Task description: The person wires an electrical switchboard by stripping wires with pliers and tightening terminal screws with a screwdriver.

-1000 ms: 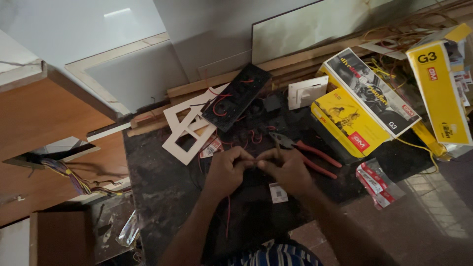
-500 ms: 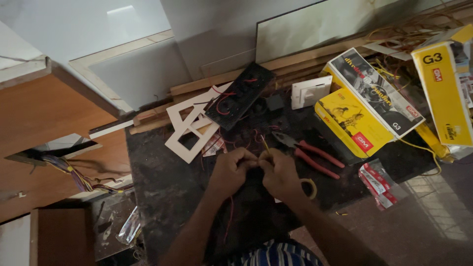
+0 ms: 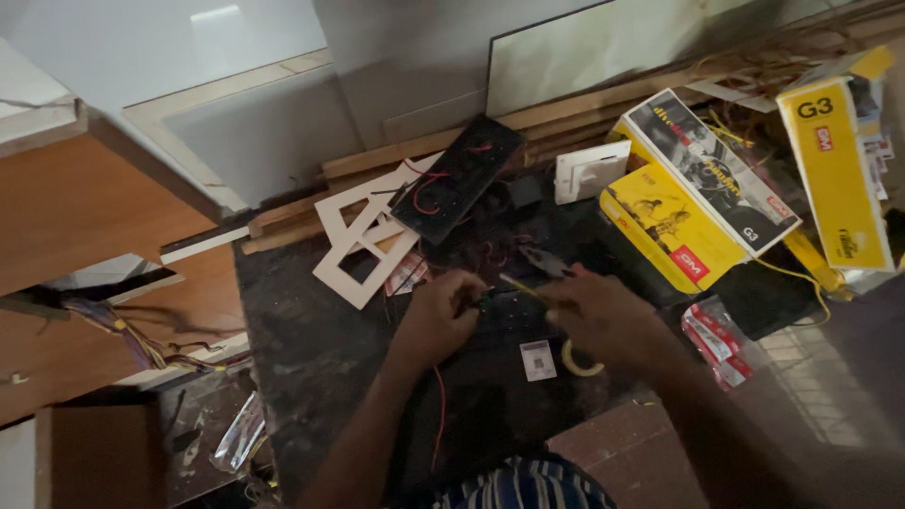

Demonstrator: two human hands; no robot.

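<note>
My left hand (image 3: 441, 319) is closed on a small black switch module (image 3: 509, 306) lying on the dark worktop (image 3: 302, 358). A red wire (image 3: 438, 419) trails from it toward me. My right hand (image 3: 603, 316) is blurred and lies just right of the module, over the handles of a pair of pliers. Only the pliers' grey jaws (image 3: 542, 262) stick out beyond its fingers. Whether this hand grips the pliers cannot be told. A thin yellow wire (image 3: 514, 283) runs between the two hands.
A black switch panel with red wires (image 3: 457, 179) leans behind white frame plates (image 3: 363, 250). A white switch (image 3: 589, 170), yellow boxes (image 3: 669, 221) (image 3: 834, 170) and red packets (image 3: 716, 344) lie to the right. A tape roll (image 3: 577, 360) sits near my right wrist. Loose wires (image 3: 141, 344) hang by the wooden cabinet on the left.
My hands were pressed together over the module. The right hand has now slid right, covering the pliers' red handles. The left hand stays on the module.
</note>
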